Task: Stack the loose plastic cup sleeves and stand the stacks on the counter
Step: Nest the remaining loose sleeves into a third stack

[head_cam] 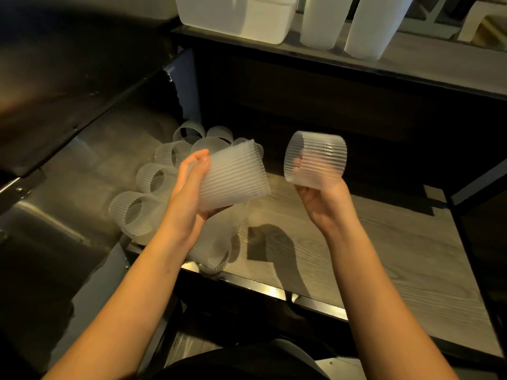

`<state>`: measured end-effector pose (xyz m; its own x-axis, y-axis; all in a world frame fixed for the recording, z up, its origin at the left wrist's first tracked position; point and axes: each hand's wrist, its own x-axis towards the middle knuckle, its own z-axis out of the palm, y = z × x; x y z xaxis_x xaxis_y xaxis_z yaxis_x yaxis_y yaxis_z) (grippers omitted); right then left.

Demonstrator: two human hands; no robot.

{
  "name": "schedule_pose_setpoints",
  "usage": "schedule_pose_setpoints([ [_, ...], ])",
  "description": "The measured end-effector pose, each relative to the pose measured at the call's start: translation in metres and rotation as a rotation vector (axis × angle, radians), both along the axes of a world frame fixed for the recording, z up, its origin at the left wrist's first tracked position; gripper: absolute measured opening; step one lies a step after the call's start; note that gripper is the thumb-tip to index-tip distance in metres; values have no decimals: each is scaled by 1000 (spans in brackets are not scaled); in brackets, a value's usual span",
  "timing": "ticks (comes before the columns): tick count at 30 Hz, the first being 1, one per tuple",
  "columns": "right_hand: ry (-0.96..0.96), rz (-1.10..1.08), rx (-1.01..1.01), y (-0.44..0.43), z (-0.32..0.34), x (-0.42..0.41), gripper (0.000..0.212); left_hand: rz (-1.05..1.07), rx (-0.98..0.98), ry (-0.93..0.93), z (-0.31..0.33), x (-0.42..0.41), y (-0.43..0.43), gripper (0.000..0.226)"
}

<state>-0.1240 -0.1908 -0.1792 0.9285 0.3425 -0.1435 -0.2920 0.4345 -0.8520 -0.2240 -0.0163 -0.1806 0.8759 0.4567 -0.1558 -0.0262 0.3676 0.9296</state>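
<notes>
Holding the nested stack at frame centre, your left hand curled round its left end, so its long axis ran toward the right, mouth facing the single sleeve. Your right hand pinched that sleeve's lower wall, just right of centre, apart from the stack, its opening turned left. Loose sleeves lay on the counter, left of centre.

Cut off at the top edge: the white bin and 2 tall sleeve stacks beside it, upper right. Hid most fingers of the right hand behind the blurred single sleeve, right of centre. Could not count the layers in the nested stack at centre. Covered part of the loose sleeves, left of centre, with the left forearm.
</notes>
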Motion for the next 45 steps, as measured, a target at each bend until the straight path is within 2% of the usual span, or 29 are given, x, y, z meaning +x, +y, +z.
schedule_pose_setpoints([
  [2, -26, 60, -24, 7, 12, -1, 12, -15, 9, -1, 1, 1, -1, 28],
  [5, -103, 143, -191, 19, 14, -4, 10, -27, 19, -2, 4, 2, -1, 39],
  [13, -143, 191, -348, 25, 16, 3, 9, 27, -2, -7, 10, 7, 0, 27],
  [18, -319, 213, -532, 33, 12, 5, 17, 38, 20, -20, 13, 8, -7, 25],
  [22, -353, 237, -532, 40, 10, 2, 20, 103, -15, -21, 17, 10, -15, 24],
  [26, -288, 218, -471, 39, 10, 10, 33, 161, -32, -40, 23, 10, -14, 19],
  [31, -285, 146, -565, 43, -2, 20, 26, 214, -27, -58, 26, 11, -4, 19],
  [34, -353, 149, -647, 53, -7, 20, 34, 209, -14, -62, 27, 7, 6, 19],
  [38, -462, 150, -857, 78, -16, 22, 52, 219, -20, -43, 27, 1, 26, 22],
  [45, -594, 218, -1042, 118, -29, 20, 72, 177, 3, -22, 20, -8, 61, 26],
])
